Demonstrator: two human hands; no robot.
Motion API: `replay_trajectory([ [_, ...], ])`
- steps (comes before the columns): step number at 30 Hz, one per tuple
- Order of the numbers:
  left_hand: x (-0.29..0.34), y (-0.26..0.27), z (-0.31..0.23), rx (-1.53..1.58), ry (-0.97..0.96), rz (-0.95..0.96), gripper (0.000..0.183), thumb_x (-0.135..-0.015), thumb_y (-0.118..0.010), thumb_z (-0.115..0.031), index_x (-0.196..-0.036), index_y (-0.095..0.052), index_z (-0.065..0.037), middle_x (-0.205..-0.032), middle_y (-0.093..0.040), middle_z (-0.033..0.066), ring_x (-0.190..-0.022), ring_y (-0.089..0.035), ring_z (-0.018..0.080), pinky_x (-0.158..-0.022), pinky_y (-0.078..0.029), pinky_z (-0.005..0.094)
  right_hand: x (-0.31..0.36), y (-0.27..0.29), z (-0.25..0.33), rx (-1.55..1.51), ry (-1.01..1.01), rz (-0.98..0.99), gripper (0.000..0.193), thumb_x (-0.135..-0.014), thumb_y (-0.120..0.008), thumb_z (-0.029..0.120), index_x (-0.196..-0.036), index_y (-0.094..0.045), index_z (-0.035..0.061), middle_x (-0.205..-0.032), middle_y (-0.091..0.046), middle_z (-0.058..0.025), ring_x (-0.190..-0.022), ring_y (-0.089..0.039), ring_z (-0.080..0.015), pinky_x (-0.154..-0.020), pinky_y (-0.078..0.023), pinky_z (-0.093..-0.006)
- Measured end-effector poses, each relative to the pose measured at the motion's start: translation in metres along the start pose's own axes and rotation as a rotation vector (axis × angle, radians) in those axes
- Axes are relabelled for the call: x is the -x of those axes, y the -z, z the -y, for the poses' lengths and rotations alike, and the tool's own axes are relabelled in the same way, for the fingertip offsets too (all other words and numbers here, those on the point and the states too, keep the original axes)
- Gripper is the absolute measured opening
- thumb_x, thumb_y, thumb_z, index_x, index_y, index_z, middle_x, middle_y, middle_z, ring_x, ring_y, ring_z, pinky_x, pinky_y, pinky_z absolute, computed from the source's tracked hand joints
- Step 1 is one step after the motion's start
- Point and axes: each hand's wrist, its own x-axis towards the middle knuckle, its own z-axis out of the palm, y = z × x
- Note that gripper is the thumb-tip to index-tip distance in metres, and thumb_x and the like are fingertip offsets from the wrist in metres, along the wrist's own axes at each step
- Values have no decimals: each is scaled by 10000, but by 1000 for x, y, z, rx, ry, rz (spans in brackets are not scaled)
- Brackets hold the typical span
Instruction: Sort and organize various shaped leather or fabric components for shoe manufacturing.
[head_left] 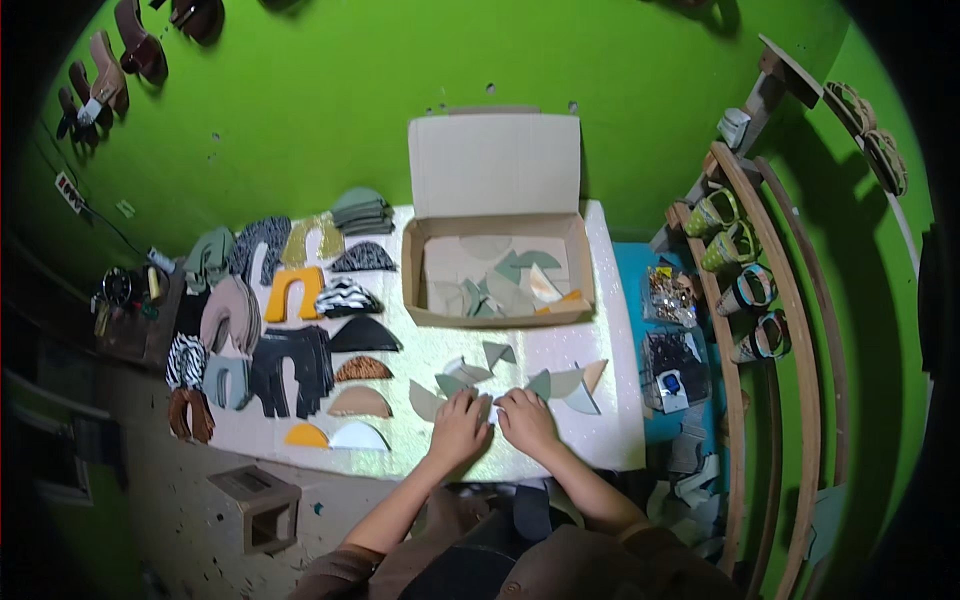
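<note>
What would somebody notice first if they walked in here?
Probably the bright green wall behind everything, with an open brown cardboard box standing before it. Left of the box, a bright orange arch-shaped piece pops out among many-coloured curved cutouts. In front of the box, curved grey and green pieces lie around the person's fingers.

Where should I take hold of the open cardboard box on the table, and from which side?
Likely best: left hand on the left wall of the cardboard box, right hand on the right wall, reaching from the near side, since those walls stand upright and opposite. Avoid the lid, raised at the back; keep level, as cut pieces lie inside.
</note>
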Motion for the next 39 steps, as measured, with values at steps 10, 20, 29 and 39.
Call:
replay_trajectory([
  [10,2,-46,-20,-238,93,-8,614,-740,-650,-323,-1286,-436,-144,-1356,-355,169,-1255,-313,399,-1003,-283,521,29,10,-36,90,128,162,265,-769,-577,122,-1030,-597,77,-1100,-537,-126,-1063,-482,-288,-878,-388,-404],
  [20,-7,-23,-33,176,309,-86,436,-790,-586,-240,-1173,-513,-46,-1271,-438,201,-1178,-405,392,-985,-338,432,19,49,-72,296,-356,-31,508,-802,-583,206,-1257,-439,32,-1266,-396,-235,-1229,-309,-390,-1023,-199,-525],
  [29,-5,-47,-17,100,327,-119,604,-783,-582,-272,-1298,-389,-24,-1343,-299,297,-1240,-306,435,-1026,-261,465,23,21,-74,5,-222,-20,280,-766,-574,49,-1045,-594,35,-1120,-492,-157,-1054,-456,-350,-931,-383,-397],
  [39,3,-37,-17,267,262,-237,458,-797,-550,-149,-1235,-463,-45,-1321,-367,234,-1198,-384,403,-995,-312,452,25,25,-70,-185,-96,-142,247,-789,-496,-6,-1018,-585,10,-1054,-542,-163,-1004,-512,-340,-894,-406,-393],
])
